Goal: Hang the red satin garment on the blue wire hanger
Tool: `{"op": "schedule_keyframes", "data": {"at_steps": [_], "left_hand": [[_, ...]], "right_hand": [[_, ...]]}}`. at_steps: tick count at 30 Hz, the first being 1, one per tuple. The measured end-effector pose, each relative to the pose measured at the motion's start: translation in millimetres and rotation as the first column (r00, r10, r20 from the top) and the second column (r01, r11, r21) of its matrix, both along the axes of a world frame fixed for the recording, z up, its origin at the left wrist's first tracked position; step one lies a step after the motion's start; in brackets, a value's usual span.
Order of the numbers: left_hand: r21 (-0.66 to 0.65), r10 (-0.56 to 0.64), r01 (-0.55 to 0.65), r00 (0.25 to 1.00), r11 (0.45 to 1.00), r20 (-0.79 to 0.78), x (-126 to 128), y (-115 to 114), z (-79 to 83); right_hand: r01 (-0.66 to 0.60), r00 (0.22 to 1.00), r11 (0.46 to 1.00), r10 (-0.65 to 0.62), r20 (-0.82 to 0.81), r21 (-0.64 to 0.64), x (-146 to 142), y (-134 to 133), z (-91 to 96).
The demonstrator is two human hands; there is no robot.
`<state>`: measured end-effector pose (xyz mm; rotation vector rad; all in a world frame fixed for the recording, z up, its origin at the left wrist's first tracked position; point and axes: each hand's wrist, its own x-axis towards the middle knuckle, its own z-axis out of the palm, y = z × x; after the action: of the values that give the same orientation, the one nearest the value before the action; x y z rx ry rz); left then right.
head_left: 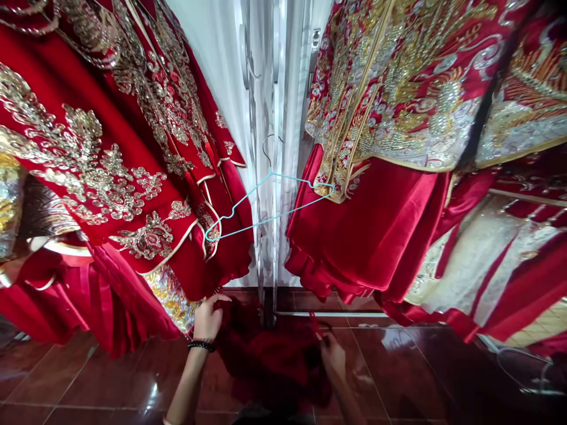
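A dark red garment (274,354) is spread between my two hands, low in front of me; its exact kind is hard to make out in the shade. My left hand (209,317), with a black beaded bracelet at the wrist, is closed on its left edge. At the other side my right hand (333,354) pinches the garment near a thin bright red strap (313,323). Above them a light blue wire hanger (266,221) hangs bare, its hook upward, between the rows of clothes.
Red clothes with silver beading (88,171) hang on the left. On the right hang a gold-and-silver embroidered jacket (398,100) and a red satin skirt (376,224). Metal uprights (275,248) stand between the rows, before a white curtain (208,35). The tiled floor (110,378) is glossy.
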<state>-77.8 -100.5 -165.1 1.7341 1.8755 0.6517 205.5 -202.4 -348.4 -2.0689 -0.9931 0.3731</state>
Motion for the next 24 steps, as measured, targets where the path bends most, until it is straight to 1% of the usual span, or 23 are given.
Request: {"op": "schedule_keyframes", "data": {"at_steps": [2,5,7,10,12,14,16,18,20,22,24], "left_hand": [[-0.021,-0.013,0.013,0.999,1.000,-0.039,-4.8,-4.1,-3.5],[-0.081,-0.037,0.031,0.996,0.996,-0.075,-9.5,-10.6,-5.3],[-0.115,-0.067,0.054,0.992,0.992,-0.111,-11.4,-14.4,-5.3],[-0.158,-0.120,0.091,0.975,0.983,-0.188,-12.8,-18.8,-4.2],[-0.173,-0.149,0.111,0.962,0.979,-0.228,-13.0,-20.9,-3.5],[-0.158,-0.152,0.115,0.956,0.981,-0.251,-12.9,-22.6,-3.5],[-0.125,-0.121,0.092,0.958,0.988,-0.259,-12.1,-24.5,-3.5],[-0.091,-0.078,0.058,0.971,0.994,-0.224,-10.6,-27.5,-1.8],[-0.046,-0.019,0.013,0.993,0.999,-0.117,-8.1,-32.0,2.9],[-0.002,0.056,-0.056,0.998,0.998,0.028,-5.0,-37.3,10.7],[0.029,0.117,-0.123,0.982,0.992,0.149,-2.0,-42.0,19.2]], "right_hand": [[-0.014,0.999,0.999,0.015,-0.028,0.039,12.9,0.2,8.9],[-0.009,0.999,0.988,0.016,-0.043,0.151,24.9,-5.0,36.6],[-0.012,1.000,0.977,0.017,-0.020,0.211,28.0,-10.3,58.5],[0.019,1.000,0.955,-0.025,0.016,0.296,28.6,-17.2,85.7],[0.037,0.998,0.942,-0.051,0.033,0.334,28.4,-20.1,98.3],[0.038,0.998,0.936,-0.054,0.037,0.349,28.4,-21.6,107.7],[0.030,0.999,0.935,-0.042,0.027,0.353,28.2,-21.8,114.9],[-0.010,1.000,0.933,0.003,0.019,0.361,27.9,-20.6,119.0],[-0.100,0.995,0.929,0.099,0.020,0.355,27.5,-18.6,118.4],[-0.172,0.982,0.938,0.186,-0.019,0.300,27.3,-16.8,112.8],[-0.176,0.971,0.958,0.207,-0.121,0.226,27.5,-15.8,104.3]]}}
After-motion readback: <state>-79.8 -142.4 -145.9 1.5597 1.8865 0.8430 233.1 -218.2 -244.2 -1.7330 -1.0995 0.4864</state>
